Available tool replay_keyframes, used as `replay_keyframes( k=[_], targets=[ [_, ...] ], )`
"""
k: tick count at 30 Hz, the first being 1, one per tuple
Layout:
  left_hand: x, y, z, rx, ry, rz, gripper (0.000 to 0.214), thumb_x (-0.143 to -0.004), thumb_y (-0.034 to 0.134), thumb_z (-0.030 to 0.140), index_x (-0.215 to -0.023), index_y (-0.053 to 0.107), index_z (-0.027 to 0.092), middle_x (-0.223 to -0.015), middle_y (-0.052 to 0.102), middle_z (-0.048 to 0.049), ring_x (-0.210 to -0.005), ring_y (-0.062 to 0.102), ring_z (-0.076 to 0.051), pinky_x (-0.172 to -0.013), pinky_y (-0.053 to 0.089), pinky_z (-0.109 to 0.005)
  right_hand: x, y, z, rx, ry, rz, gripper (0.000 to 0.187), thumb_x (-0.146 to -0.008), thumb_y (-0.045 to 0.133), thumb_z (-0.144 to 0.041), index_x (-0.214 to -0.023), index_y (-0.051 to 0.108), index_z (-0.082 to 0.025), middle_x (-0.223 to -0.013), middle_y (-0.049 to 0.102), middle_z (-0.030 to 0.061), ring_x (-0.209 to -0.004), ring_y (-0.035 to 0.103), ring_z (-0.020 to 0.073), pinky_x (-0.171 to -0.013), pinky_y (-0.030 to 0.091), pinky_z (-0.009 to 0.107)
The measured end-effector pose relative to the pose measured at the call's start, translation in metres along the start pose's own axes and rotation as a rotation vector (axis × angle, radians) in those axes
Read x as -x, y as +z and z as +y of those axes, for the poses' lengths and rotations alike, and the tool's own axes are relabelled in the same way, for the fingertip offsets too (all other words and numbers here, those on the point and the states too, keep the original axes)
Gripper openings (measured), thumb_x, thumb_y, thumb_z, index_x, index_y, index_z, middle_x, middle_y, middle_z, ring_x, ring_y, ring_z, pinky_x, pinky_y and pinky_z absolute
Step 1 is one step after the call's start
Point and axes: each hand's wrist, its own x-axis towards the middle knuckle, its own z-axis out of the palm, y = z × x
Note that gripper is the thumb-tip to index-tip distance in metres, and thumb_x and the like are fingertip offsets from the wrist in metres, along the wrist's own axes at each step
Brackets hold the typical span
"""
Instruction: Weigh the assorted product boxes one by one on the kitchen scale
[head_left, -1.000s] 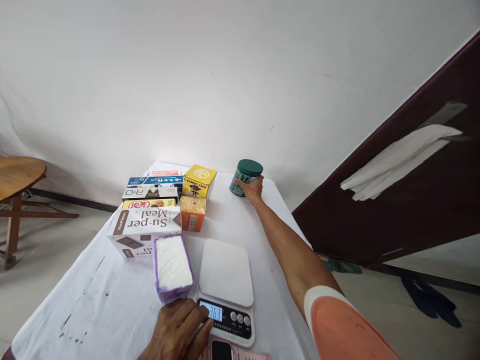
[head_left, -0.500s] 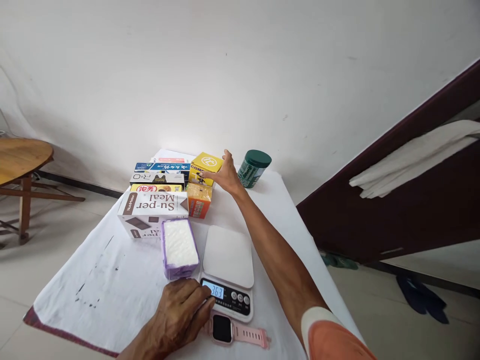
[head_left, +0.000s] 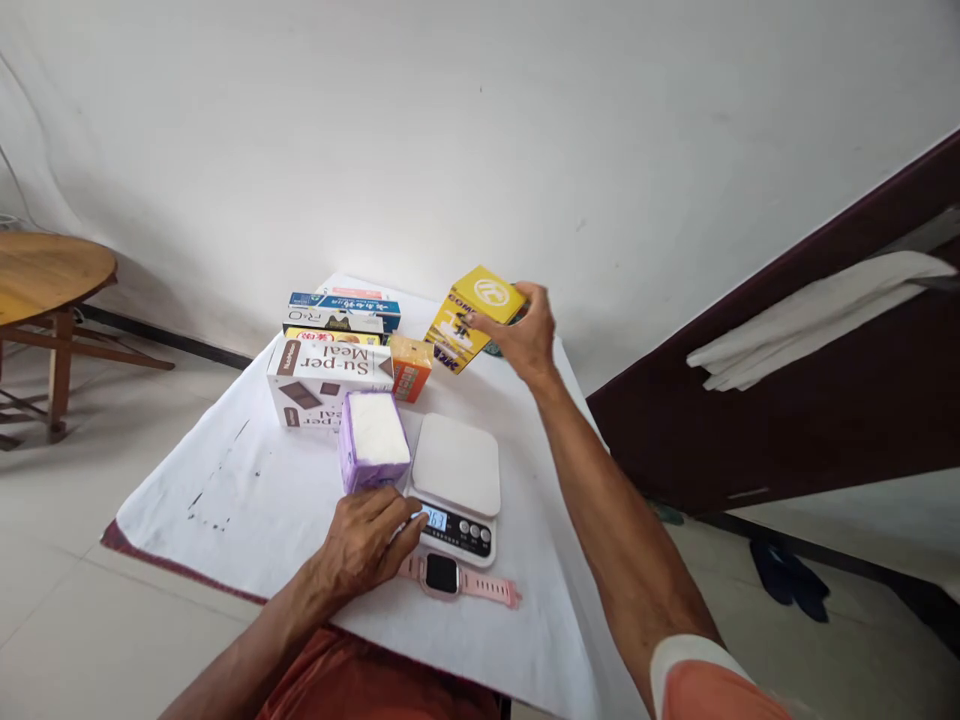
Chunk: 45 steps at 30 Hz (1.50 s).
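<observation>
My right hand (head_left: 527, 335) is closed around a yellow box (head_left: 480, 310) with black lettering, tilted and raised at the back of the table. Beneath it, a dark green tub (head_left: 493, 349) is mostly hidden. My left hand (head_left: 375, 535) has its fingers curled at the left front corner of a white kitchen scale (head_left: 455, 465), partly covering its lit display. Nothing lies on the weighing plate. Just beyond that hand stands a purple-wrapped pack of white tissues (head_left: 379, 430). A pink-strapped smartwatch (head_left: 441, 575) lies in front of the scale.
Left of the raised box stand a white Su-per Meal box (head_left: 330, 380), an orange pack (head_left: 411, 368) and several other cartons, including a blue one (head_left: 345, 303). White cloth covers the table (head_left: 247, 510). A wall is behind; a round wooden table (head_left: 56, 270) stands left.
My right hand has taken hold of the yellow box and lifted it up and right, away from the cartons, in front of the green tub. My left hand stays by the scale. The view has shifted.
</observation>
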Motion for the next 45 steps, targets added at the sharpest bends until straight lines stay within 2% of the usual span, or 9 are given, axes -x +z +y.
replay_keyframes(
  k=[7, 12, 16, 22, 27, 32, 36, 41, 45],
  targets=[
    [0.004, 0.0, -0.003, -0.028, 0.014, -0.035, 0.014, -0.106, 0.055, 0.016, -0.096, 0.065, 0.017, -0.075, 0.069, -0.0011, -0.063, 0.063, -0.012, -0.062, 0.051, -0.026, 0.05, -0.09, -0.011, -0.009, -0.11, -0.047, 0.089, -0.064, 0.091, -0.065, -0.136, 0.053, -0.028, -0.141, 0.059, 0.0095, -0.125, 0.062, 0.0333, -0.096, 0.06, 0.052],
    [0.003, 0.001, -0.002, -0.038, 0.027, -0.035, 0.015, -0.106, 0.055, 0.016, -0.095, 0.065, 0.018, -0.075, 0.069, -0.0007, -0.063, 0.063, -0.012, -0.062, 0.051, -0.025, 0.094, -0.117, -0.029, -0.08, -0.023, -0.182, 0.089, -0.059, 0.095, -0.062, -0.134, 0.058, -0.03, -0.137, 0.063, 0.0088, -0.121, 0.066, 0.034, -0.09, 0.064, 0.05],
    [0.003, 0.001, -0.002, -0.062, 0.026, -0.045, 0.015, -0.107, 0.054, 0.016, -0.096, 0.065, 0.018, -0.075, 0.07, -0.0009, -0.063, 0.063, -0.012, -0.062, 0.051, -0.025, 0.118, -0.111, -0.044, -0.129, 0.066, -0.315, 0.095, -0.055, 0.098, -0.06, -0.135, 0.059, -0.03, -0.143, 0.062, 0.0096, -0.125, 0.065, 0.0353, -0.091, 0.064, 0.051],
    [0.002, 0.0, -0.003, -0.061, 0.02, -0.031, 0.016, -0.107, 0.054, 0.016, -0.096, 0.065, 0.018, -0.074, 0.069, -0.0002, -0.063, 0.062, -0.012, -0.061, 0.05, -0.025, 0.129, -0.102, -0.049, -0.172, 0.099, -0.373, 0.103, -0.056, 0.098, -0.062, -0.145, 0.055, -0.033, -0.15, 0.058, 0.0105, -0.134, 0.06, 0.0365, -0.098, 0.062, 0.052],
    [0.001, -0.001, -0.002, -0.06, 0.036, -0.016, 0.014, -0.107, 0.055, 0.015, -0.098, 0.065, 0.018, -0.075, 0.07, -0.0005, -0.063, 0.063, -0.012, -0.061, 0.049, -0.025, 0.132, -0.111, -0.038, -0.275, 0.174, -0.436, 0.125, -0.054, 0.097, -0.07, -0.16, 0.038, -0.037, -0.164, 0.046, 0.0131, -0.146, 0.051, 0.0376, -0.106, 0.058, 0.054],
    [0.001, -0.003, -0.001, -0.079, 0.007, -0.018, 0.017, -0.107, 0.054, 0.018, -0.096, 0.066, 0.018, -0.074, 0.068, 0.0004, -0.062, 0.063, -0.011, -0.06, 0.05, -0.023, 0.137, -0.125, -0.017, -0.387, 0.19, -0.333, 0.126, -0.056, 0.076, -0.096, -0.16, 0.038, -0.036, -0.166, 0.044, 0.0167, -0.152, 0.046, 0.0391, -0.11, 0.055, 0.057],
    [-0.001, -0.003, 0.001, -0.071, 0.023, -0.011, 0.017, -0.107, 0.054, 0.017, -0.095, 0.066, 0.018, -0.073, 0.068, 0.0005, -0.061, 0.063, -0.011, -0.06, 0.05, -0.023, 0.15, -0.116, -0.004, -0.379, 0.269, -0.361, 0.133, -0.045, 0.092, -0.083, -0.158, 0.039, -0.036, -0.167, 0.044, 0.0173, -0.151, 0.047, 0.04, -0.108, 0.055, 0.058],
    [-0.002, -0.003, -0.001, -0.063, 0.05, -0.005, 0.016, -0.107, 0.054, 0.014, -0.096, 0.064, 0.019, -0.075, 0.07, 0.0003, -0.063, 0.064, -0.011, -0.06, 0.05, -0.023, 0.173, -0.078, 0.002, -0.374, 0.306, -0.524, 0.105, -0.052, 0.1, -0.059, -0.143, 0.056, -0.033, -0.142, 0.067, 0.0107, -0.131, 0.064, 0.0364, -0.105, 0.056, 0.061],
    [-0.002, -0.002, -0.003, -0.073, 0.033, -0.021, 0.014, -0.107, 0.055, 0.015, -0.097, 0.065, 0.018, -0.075, 0.069, 0.0003, -0.063, 0.065, -0.011, -0.062, 0.052, -0.023, 0.181, -0.06, 0.006, -0.407, 0.281, -0.482, 0.092, -0.053, 0.099, -0.055, -0.133, 0.062, -0.028, -0.129, 0.073, 0.0099, -0.12, 0.069, 0.0345, -0.101, 0.059, 0.056]
  ],
)
